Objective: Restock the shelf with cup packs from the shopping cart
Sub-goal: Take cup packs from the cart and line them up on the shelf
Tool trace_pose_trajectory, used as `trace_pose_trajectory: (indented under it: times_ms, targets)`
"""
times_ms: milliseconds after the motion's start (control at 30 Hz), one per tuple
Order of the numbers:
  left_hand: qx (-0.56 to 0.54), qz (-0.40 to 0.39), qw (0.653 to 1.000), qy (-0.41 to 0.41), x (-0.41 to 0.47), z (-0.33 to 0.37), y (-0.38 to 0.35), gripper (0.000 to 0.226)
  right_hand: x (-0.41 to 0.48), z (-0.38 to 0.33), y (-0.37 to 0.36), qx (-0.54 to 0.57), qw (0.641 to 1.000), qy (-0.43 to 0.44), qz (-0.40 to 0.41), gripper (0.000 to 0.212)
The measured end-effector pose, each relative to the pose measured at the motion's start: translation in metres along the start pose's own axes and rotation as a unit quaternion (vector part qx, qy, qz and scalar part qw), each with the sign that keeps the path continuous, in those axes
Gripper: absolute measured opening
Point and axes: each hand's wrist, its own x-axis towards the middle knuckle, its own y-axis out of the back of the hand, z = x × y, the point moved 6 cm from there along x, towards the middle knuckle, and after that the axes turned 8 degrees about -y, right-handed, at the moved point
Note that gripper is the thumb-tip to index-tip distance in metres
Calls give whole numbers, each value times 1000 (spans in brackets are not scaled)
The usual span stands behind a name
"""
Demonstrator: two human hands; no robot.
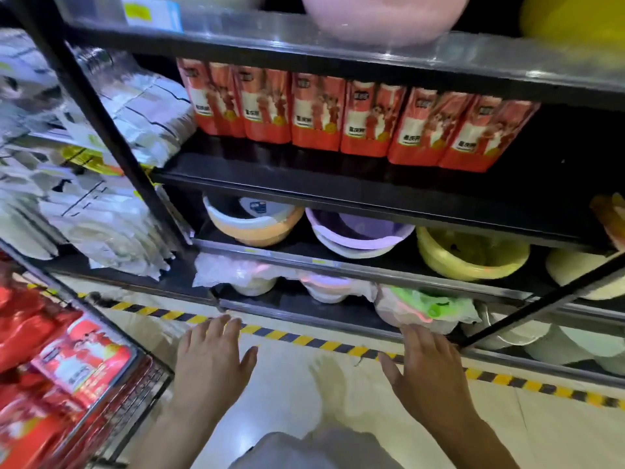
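Several red and orange cup packs (345,116) stand in a row on the black shelf (304,184), leaning a little to the right. More red cup packs (81,357) lie piled in the wire shopping cart (142,390) at the lower left. My left hand (211,360) hovers flat and empty over the floor, just right of the cart. My right hand (426,367) is also spread and empty, its fingertips near the lowest shelf's front edge.
Plastic basins in orange (253,225), purple (358,235) and yellow (473,255) fill the shelf below the packs. Wrapped basins sit lower still. White bagged goods (111,211) crowd the left bay. Yellow-black tape (338,345) runs along the pale floor.
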Motion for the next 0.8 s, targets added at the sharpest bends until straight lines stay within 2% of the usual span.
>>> trace_pose_trajectory:
  times_ms: [100, 167, 233, 267, 400, 567, 633, 800]
  targets:
    - [0, 13, 999, 45, -35, -74, 7, 53, -13, -73, -5, 9, 998, 59, 1, 61]
    - [3, 31, 997, 77, -58, -121, 9, 58, -18, -117, -12, 7, 994, 100, 41, 53]
    - [-3, 30, 992, 119, -80, -168, 7, 74, -23, -160, -19, 4, 992, 124, 25, 58]
    - [-9, 27, 988, 149, -91, -190, 6, 75, -25, -180, -26, -9, 992, 130, 1, 62]
    - [-20, 29, 968, 247, -132, -262, 7, 61, -38, -253, -39, 18, 980, 198, -20, 58]
    - [-30, 9, 933, 358, -180, -320, 5, 63, -51, -342, -67, -20, 960, 268, -72, 57]
    - [-44, 19, 919, 392, -195, -333, 4, 73, -52, -377, -78, -24, 949, 303, -83, 54]
    - [-78, -31, 876, 475, -207, -366, -13, 59, -51, -468, -91, -14, 910, 412, -35, 43]
